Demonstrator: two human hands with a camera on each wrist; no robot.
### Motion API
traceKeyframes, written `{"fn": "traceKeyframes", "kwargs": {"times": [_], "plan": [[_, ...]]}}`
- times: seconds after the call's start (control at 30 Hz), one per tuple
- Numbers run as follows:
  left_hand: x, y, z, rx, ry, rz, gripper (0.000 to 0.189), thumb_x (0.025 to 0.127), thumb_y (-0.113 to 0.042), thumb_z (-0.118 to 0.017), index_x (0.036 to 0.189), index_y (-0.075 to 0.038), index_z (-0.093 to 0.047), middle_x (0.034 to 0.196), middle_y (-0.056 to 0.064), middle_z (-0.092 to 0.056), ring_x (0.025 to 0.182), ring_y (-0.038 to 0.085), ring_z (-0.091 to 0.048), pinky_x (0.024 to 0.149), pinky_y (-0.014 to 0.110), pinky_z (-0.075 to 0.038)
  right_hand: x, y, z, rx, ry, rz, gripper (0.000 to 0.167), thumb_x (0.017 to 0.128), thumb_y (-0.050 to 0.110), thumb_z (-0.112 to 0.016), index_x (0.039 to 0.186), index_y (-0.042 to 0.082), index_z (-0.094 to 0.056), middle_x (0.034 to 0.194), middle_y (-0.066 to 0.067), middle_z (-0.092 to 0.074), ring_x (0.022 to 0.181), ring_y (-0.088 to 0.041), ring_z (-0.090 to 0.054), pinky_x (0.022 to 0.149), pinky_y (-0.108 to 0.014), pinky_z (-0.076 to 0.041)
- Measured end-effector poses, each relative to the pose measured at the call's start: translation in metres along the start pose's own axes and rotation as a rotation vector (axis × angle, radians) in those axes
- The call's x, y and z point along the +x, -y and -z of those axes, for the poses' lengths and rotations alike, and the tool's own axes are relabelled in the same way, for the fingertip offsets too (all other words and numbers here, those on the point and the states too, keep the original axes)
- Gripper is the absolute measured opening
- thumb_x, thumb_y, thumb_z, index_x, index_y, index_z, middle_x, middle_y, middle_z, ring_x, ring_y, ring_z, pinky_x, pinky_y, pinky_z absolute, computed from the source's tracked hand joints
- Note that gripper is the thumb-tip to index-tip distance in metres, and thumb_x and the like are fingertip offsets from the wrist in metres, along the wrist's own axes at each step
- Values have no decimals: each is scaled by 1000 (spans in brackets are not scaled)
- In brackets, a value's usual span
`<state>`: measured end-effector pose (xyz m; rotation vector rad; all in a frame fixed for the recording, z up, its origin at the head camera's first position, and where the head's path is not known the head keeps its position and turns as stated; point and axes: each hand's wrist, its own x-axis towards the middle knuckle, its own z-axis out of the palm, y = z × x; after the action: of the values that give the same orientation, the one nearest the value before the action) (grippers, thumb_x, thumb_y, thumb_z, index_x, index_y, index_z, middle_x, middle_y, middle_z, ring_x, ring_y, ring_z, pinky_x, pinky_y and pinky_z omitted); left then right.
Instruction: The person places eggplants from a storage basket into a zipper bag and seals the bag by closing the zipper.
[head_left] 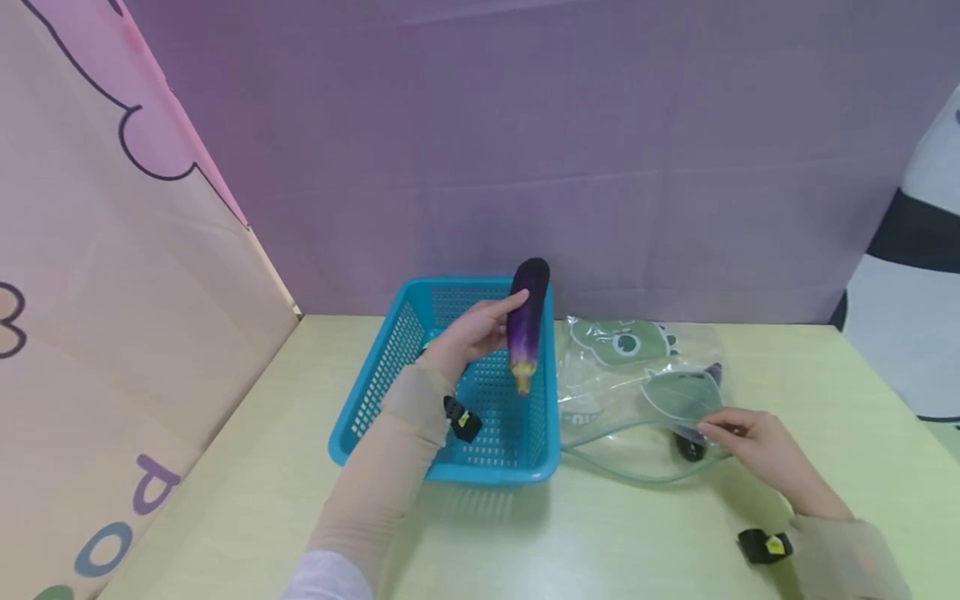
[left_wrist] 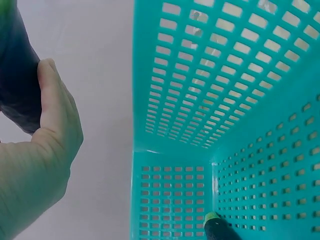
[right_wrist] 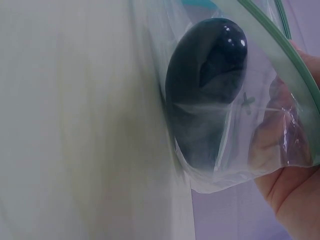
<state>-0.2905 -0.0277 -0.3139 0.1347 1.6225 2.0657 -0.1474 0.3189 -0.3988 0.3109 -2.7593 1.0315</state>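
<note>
My left hand (head_left: pixel 477 330) grips a purple eggplant (head_left: pixel 529 321), raised over the right side of a blue perforated basket (head_left: pixel 487 476). Its pale stem end points down toward me in the head view. On the table to the right lies a clear zip bag (head_left: pixel 611 392) with green printing. My right hand (head_left: pixel 761 452) pinches the bag's green-edged mouth and holds it apart. Inside the bag is another dark eggplant (right_wrist: pixel 207 75), its rounded end near the opening. A dark thing with a green tip (left_wrist: pixel 218 227) sits in the basket, mostly cut off by the left wrist view.
The pale table (head_left: pixel 465 550) runs back to a purple cloth backdrop (head_left: pixel 540 150). A printed cloth panel (head_left: pixel 112 333) stands along the left side. The basket's right wall is close beside the bag.
</note>
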Motion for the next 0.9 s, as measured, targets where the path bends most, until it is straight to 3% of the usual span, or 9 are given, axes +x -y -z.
{"fn": "traceKeyframes", "kwargs": {"times": [0.2,0.43,0.57,0.77,0.9], "plan": [[-5,-4,-3,-22,1,0,48,100,-30,-46,132,6,-44,88,2,-61,74,10,-59,64,20,-53,1,1,1,1,8,2,11,88,7,-63,93,0,-70,80,0,-68,67,5,-52,56,-19,-48],[-9,-9,-7,-107,-1,-3,33,99,-29,-47,115,-1,-52,89,1,-61,73,8,-58,64,19,-52,1,0,1,9,-1,23,10,88,6,-64,92,0,-70,79,4,-68,67,4,-53,57,-19,-48],[-9,-11,-11,-116,8,-3,45,100,-29,-45,131,4,-46,93,2,-59,76,8,-58,66,19,-52,1,-1,0,16,-2,25,10,87,6,-64,92,-1,-70,79,4,-68,67,4,-54,56,-19,-48],[-12,-13,-16,-102,28,8,53,100,-32,-44,140,2,-38,114,8,-55,87,11,-57,73,21,-52,1,-1,0,25,-4,30,11,87,5,-63,93,-1,-70,80,5,-68,68,4,-54,57,-19,-49],[-14,-15,-21,-78,48,8,52,101,-32,-42,140,2,-38,126,12,-53,89,12,-58,84,26,-49,0,0,0,28,-1,28,11,88,5,-63,93,-2,-70,80,6,-68,68,4,-54,57,-19,-49]]}}
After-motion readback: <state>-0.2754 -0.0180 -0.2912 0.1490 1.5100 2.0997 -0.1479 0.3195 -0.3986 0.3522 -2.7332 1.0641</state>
